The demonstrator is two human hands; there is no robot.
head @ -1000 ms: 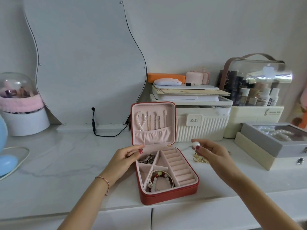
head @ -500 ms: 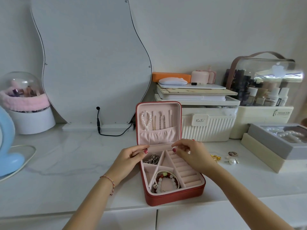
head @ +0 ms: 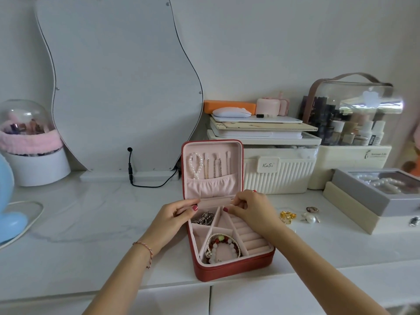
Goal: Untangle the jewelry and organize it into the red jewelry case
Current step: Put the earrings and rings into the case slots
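White marble-look tabletop (head: 91, 223) is carrying one open red zip-around jewelry case with pink lining (head: 234, 270), lid standing upright at the far side, long axis running away from the person. Both hands are meeting at the hinge-side strip of the base. Left hand (head: 175, 218) is pinching the strip's left end, grip narrow. Right hand (head: 252, 209) is pinching closed over the strip's right end; whether a small piece is sitting in that grip, cannot tell.

Inside the lid: one white pearl strand (head: 196, 165) plus three thin chains, all hanging. In the base: one dark silvery tangle (head: 204, 218) in the far-left compartment, a stack of beaded bracelets (head: 222, 246) in the near compartment, count unclear.

Loose pieces are lying right of the case, nearer the right hand: one gold cluster (head: 287, 216), one pearl piece (head: 309, 218), one oval brooch-like piece (head: 312, 209). Those are likely next, so a rightward reach.
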